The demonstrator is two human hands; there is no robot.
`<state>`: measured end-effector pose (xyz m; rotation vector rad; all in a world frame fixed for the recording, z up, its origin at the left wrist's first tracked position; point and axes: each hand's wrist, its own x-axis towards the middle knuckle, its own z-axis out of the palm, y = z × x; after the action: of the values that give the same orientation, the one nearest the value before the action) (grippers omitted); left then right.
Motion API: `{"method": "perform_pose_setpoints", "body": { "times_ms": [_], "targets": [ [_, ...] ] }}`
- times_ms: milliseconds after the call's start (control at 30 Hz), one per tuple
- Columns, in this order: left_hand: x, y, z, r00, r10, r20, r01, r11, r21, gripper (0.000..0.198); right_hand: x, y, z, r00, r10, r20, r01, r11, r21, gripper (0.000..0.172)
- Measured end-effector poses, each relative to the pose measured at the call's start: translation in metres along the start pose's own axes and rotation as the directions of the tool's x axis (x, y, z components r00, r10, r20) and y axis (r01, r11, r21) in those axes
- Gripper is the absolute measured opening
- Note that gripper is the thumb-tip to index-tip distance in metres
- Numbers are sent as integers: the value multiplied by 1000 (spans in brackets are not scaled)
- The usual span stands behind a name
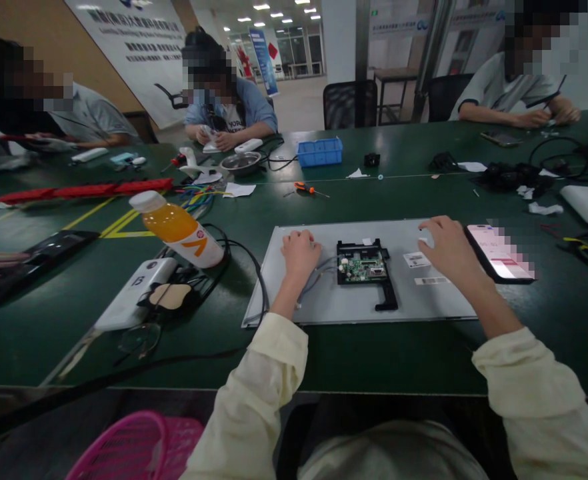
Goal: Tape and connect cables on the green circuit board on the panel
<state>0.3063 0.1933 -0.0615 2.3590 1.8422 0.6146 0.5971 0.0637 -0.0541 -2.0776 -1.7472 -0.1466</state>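
Observation:
A flat grey panel [324,312] lies on the table in front of me, with a black bracket [387,293] and a green circuit board [361,269] at its middle. Grey cables [324,267] run from the board toward my left wrist. My left hand [300,256] is over the panel's left part, fingers loosely bent and slightly apart, with nothing visible in them. Over the right part is my right hand [448,250], thumb and forefinger spread apart, holding nothing. White labels [417,260] are stuck on the panel beside it. Whether the fingertips touch the panel I cannot tell.
Right of the panel lies a lit phone [501,253]. To the left are a tilted juice bottle [179,230], a white power bank [137,293] and black cables. A screwdriver [304,189] and a blue basket [319,152] lie beyond. Several people sit around the table.

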Motion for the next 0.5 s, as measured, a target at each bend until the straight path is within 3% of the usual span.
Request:
{"method": "perform_pose_setpoints", "body": {
  "times_ms": [100,200,333,500],
  "targets": [
    [-2,4,-1,998,32,-61,-33,999,-14,23,14,-24,5,970,-222,93,206,966,154,35],
    [-5,14,0,984,141,-112,-149,986,-69,26,28,-44,21,922,-350,168,311,924,221,36],
    [-12,28,6,939,332,-96,-344,918,-198,31,38,-59,40,911,-335,241,295,937,188,29],
    [-19,35,14,906,422,-39,-417,869,-268,37,36,-67,43,948,-225,227,207,973,99,27]
  ]
}}
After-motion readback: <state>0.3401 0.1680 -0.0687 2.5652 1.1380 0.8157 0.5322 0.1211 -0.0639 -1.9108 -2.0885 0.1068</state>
